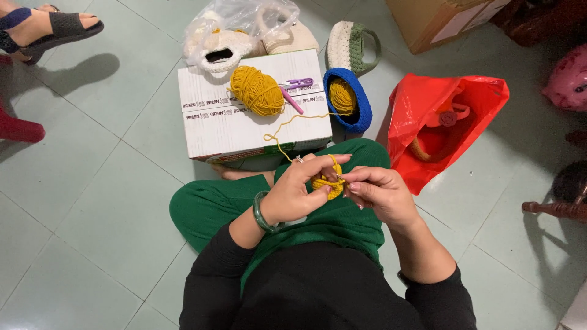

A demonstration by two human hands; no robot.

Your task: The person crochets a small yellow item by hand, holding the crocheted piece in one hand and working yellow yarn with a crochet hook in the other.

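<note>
A small yellow crochet piece (328,185) sits pinched between both hands above the green lap, mostly hidden by fingers, its shape hard to make out. The left hand (296,192) closes on it, yarn strand (282,137) looped over the forefinger. The right hand (378,192) grips its edge; any hook is hidden. The strand runs to the yellow yarn ball (257,91) on the white box (238,125).

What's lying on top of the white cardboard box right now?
On the white cardboard box lie a ball of mustard yarn and purple clippers with a pink stick. Its contents are hidden.
</note>
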